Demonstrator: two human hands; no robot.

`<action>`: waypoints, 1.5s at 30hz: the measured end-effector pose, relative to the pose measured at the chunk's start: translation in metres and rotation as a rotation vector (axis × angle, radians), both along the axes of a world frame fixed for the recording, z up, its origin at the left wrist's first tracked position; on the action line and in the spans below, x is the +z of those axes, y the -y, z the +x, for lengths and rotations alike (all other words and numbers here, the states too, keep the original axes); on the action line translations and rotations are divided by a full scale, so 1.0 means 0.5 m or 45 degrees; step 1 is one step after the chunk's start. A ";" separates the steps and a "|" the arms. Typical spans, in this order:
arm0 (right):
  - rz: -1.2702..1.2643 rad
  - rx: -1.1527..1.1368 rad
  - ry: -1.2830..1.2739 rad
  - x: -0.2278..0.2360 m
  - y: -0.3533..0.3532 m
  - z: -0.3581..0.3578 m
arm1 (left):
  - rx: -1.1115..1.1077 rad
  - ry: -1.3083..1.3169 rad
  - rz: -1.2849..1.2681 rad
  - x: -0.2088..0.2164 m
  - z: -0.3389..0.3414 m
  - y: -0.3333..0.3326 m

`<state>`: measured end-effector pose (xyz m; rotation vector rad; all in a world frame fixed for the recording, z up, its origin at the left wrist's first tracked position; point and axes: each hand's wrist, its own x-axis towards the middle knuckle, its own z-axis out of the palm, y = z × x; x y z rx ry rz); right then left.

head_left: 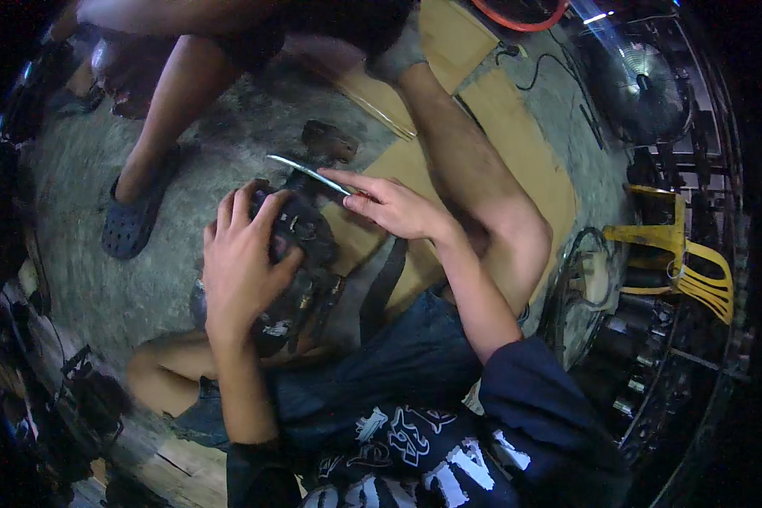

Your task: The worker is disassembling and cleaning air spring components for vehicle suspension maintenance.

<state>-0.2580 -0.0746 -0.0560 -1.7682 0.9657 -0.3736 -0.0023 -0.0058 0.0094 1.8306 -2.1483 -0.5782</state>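
A bulky dark mechanical part (313,241) with small metal fittings sits on the ground in front of me, close to my folded leg. My left hand (244,258) lies over its left side, thumb and fingers curled round it. In my right hand (402,210) is a thin, slightly curved silvery blade (295,168), pinched near its right end with the index finger stretched along it. The blade's other end points to the left, above the top of the dark part. Whether it touches anything is unclear. Beneath the hands, shadow hides much of the part.
Flattened cardboard (504,127) covers some of the concrete floor (76,178). Across from me is another person's leg in a dark clog (131,222). A fan (648,89), a yellow plastic chair (660,224) and a black cable (538,72) are on the right.
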 end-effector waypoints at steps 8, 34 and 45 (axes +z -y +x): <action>0.118 -0.160 -0.088 0.021 -0.007 0.008 | 0.000 -0.052 0.001 0.001 -0.002 0.001; 0.254 -0.238 -0.080 0.000 -0.009 0.024 | 0.023 -0.137 0.042 -0.031 0.012 -0.007; -0.067 -0.052 -0.295 0.056 -0.035 0.009 | 0.046 -0.103 -0.064 -0.062 -0.006 -0.018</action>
